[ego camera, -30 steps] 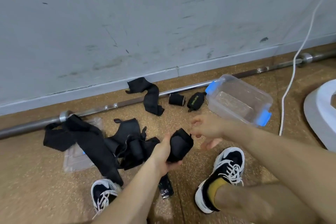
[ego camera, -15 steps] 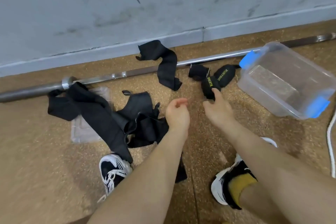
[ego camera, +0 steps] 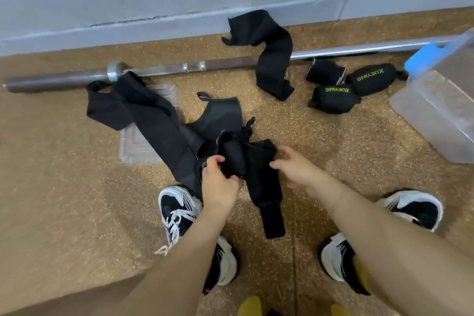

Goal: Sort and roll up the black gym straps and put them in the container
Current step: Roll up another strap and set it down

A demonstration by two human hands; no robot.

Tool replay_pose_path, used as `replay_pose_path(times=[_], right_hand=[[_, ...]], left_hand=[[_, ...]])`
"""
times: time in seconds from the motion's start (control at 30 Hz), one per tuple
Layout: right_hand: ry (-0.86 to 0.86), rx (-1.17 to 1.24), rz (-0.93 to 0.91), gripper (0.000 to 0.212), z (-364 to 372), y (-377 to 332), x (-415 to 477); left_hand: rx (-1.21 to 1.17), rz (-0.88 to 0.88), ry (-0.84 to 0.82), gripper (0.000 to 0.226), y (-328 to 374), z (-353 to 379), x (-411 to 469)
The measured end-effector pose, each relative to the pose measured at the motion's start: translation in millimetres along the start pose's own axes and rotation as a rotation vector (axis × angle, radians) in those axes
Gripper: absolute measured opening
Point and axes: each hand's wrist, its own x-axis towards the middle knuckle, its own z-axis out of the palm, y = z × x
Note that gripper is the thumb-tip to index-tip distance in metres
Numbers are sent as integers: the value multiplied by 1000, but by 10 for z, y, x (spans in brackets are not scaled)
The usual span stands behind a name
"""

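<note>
A heap of loose black straps point(ego camera: 164, 123) lies on the floor at centre left. My left hand point(ego camera: 218, 179) grips a black strap point(ego camera: 259, 174) at the heap's near edge; the strap's tail runs down toward me between my feet. My right hand point(ego camera: 295, 169) touches the same strap from the right, fingers slightly curled. Three rolled straps point(ego camera: 333, 97) lie side by side right of centre, two with green lettering. Another loose strap point(ego camera: 272, 59) drapes over the barbell. The clear container point(ego camera: 436, 110) with blue clips stands at the right edge.
A steel barbell point(ego camera: 159, 72) lies along the wall's base. The clear container lid point(ego camera: 138, 143) sits flat under the strap heap. My two black and white shoes point(ego camera: 179, 213) stand near the bottom, either side of the strap tail. The floor is speckled cork.
A second ago my left hand held a rolled strap; it now lies with the other rolls by the container. Both hands have come back to the heap and taken up a loose strap.
</note>
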Motion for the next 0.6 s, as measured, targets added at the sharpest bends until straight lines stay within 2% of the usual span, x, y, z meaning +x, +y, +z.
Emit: replay_pose_path(times=[0.07,0.1,0.17,0.23,0.3,0.37,0.47,0.53,0.6], right_hand=[[-14,145,57,71,202,120,47],[-11,222,69,67,302,170,81],[-6,358,85,50,460,158,92],[0,425,75,38,519,31,73],[28,497,59,28,463,-140,55],[77,521,39,17,298,-327,-16],[139,428,-8,9,-24,-580,-199],[143,344,-28,4,-199,-704,-349],[111,265,-44,7,-343,-837,-558]], left_hand=[[96,159,-45,62,-60,-15,53],[212,221,-106,70,-72,-44,78],[472,303,-221,87,-91,-90,155],[582,299,-243,99,-61,-136,231],[485,277,-197,94,18,-175,316],[296,222,-104,67,129,-258,413],[-177,-1,-15,29,418,-515,484],[-402,-139,-8,23,654,-773,487],[-522,-192,-26,17,883,-1087,436]])
